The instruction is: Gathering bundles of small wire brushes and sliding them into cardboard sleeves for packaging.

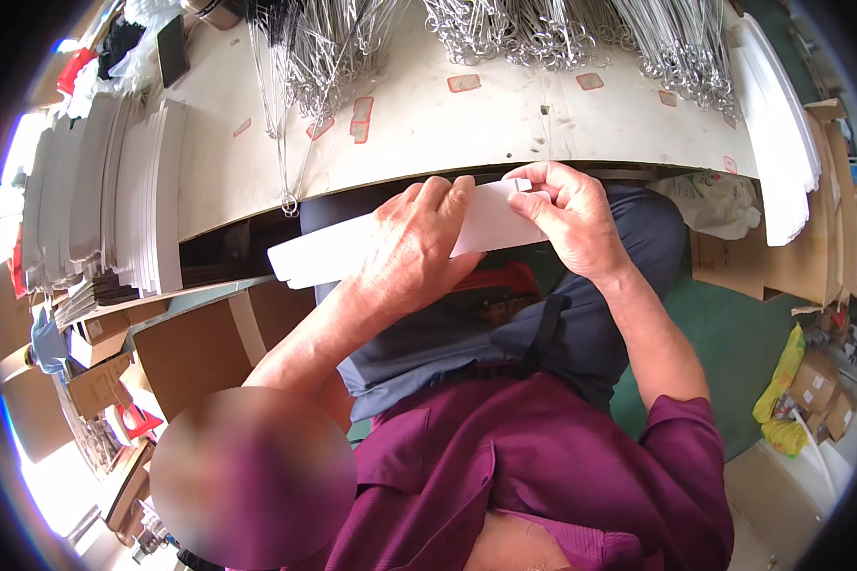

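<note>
A long, narrow white carton (493, 221) lies over my lap, just below the table edge. My left hand (411, 233) is closed round its middle, with the fingers over the top side and the thumb along the lower edge. The carton's left end sticks out past that hand. At its right end my right hand (573, 217) pinches a small end flap (523, 186) between thumb and fingers. The carton's inside is hidden.
Bundles of thin metal wires with looped ends (524, 33) lie along the table's (419, 124) far side; some hang over the front edge. Stacks of white flat cartons stand at left (143, 190) and right (781, 143). A brown cardboard box (195, 347) is at lower left.
</note>
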